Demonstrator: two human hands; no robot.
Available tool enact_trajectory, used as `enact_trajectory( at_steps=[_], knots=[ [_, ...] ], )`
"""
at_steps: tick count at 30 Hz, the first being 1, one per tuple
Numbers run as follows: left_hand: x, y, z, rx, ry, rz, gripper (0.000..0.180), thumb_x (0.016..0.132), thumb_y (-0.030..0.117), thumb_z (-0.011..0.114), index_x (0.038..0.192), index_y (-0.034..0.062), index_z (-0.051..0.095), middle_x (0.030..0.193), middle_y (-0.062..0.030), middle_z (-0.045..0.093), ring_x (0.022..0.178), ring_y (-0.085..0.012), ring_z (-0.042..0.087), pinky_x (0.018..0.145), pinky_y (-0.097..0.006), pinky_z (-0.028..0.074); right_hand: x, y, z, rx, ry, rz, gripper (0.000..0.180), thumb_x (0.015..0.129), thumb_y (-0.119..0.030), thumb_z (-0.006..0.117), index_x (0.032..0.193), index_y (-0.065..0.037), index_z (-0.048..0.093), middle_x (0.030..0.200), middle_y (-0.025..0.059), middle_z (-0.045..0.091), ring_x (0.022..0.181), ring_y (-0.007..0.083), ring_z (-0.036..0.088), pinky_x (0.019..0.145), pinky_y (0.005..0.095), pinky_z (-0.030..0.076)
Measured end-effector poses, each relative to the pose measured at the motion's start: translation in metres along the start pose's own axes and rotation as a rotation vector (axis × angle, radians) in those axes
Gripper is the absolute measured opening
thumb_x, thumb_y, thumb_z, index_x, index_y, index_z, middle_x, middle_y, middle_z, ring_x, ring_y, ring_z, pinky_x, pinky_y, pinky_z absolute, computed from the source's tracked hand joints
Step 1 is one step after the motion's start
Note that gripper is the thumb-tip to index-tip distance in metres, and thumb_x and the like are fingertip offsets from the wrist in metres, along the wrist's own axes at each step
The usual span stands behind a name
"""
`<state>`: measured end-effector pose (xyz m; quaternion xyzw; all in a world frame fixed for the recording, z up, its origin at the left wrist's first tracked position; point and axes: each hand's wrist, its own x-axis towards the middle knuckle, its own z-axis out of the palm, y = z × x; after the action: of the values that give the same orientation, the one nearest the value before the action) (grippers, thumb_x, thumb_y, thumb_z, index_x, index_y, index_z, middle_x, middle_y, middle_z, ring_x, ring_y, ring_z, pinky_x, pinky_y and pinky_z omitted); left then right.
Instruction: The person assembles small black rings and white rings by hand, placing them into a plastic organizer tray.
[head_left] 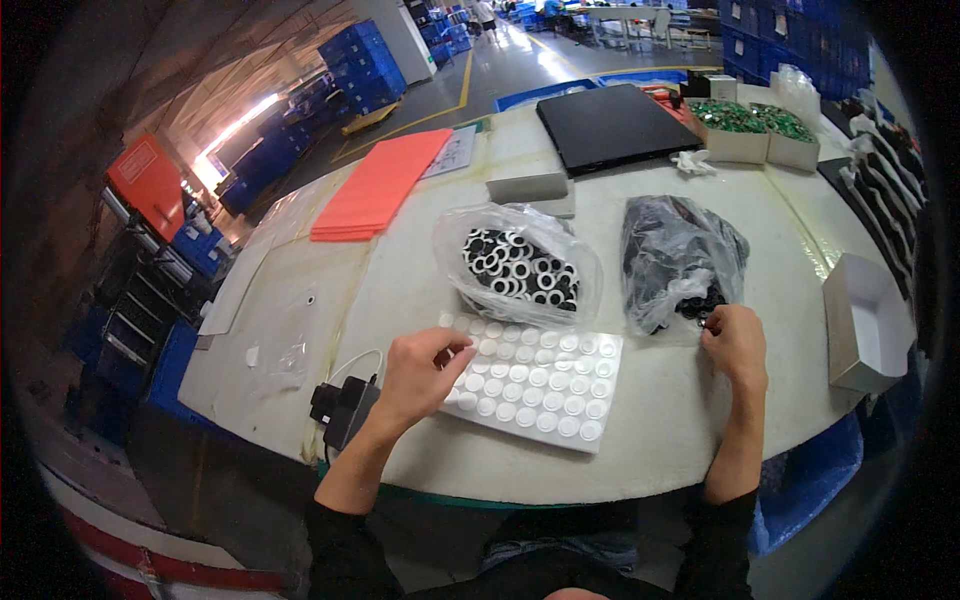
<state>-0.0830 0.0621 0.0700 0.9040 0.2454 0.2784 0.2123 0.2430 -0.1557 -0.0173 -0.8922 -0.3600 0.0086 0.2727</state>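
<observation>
Tray [593,446] front and centre, within easy reach

Here we are at the tabletop [660,445], and the white tray sits right before us, its rows of round discs [568,427] facing up. That low, near spot looks chosen so both arms can get there without stretching.

Left hand [418,372] over the tray's left part: thumb and fingers are drawn nearly together, but we can't tell whether anything sits between them. Right hand [735,345], well apart, is at the near end of the black bag [665,245], fingers curled in beside loose black bits [700,303]. Again, any grip there is hidden from us.

Just behind the tray, the clear bag [450,235] gapes upward, showing black and white rings [520,270]; left open like that, we'd say, for easy dipping. An open box [848,335] waits off right, and the adapter [350,408] lies left, seemingly parked clear of the bags.
</observation>
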Motion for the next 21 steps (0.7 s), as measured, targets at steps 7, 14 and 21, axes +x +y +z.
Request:
enact_trajectory(
  at_steps=[7,14,21],
  knots=[
    [-0.042,-0.048,0.011,0.023,-0.188,-0.145,0.016,0.077,0.01,0.069,0.087,-0.0014,0.067,0.072,-0.009,0.066,0.061,-0.0125,0.061,0.058,-0.025,0.049,-0.005,-0.004,0.007,-0.085,0.043,-0.025,0.02,0.062,-0.008,0.07,0.08,-0.005,0.061,0.085,0.0151,0.061,0.086,0.034,0.057,0.073,0.0423,0.047],
    [-0.056,-0.055,0.01,0.058,-0.304,-0.007,0.02,0.074,0.014,0.073,0.091,0.0043,0.067,0.083,-0.0099,0.061,0.074,-0.0228,0.061,0.066,-0.032,0.05,-0.002,-0.005,0.003,0.141,0.052,-0.036,0.02,0.061,-0.003,0.073,0.072,-0.003,0.057,0.074,0.0125,0.06,0.071,0.0299,0.059,0.064,0.0359,0.047],
    [-0.055,-0.055,0.007,0.236,-0.351,0.287,0.016,0.076,0.01,0.067,0.091,0.0049,0.064,0.086,-0.0098,0.061,0.079,-0.0267,0.06,0.069,-0.035,0.049,0.002,-0.024,0.007,0.626,0.085,0.003,0.016,0.065,-0.001,0.074,0.075,0.0,0.061,0.064,0.0128,0.062,0.058,0.0259,0.06,0.057,0.0309,0.047]
  ],
)
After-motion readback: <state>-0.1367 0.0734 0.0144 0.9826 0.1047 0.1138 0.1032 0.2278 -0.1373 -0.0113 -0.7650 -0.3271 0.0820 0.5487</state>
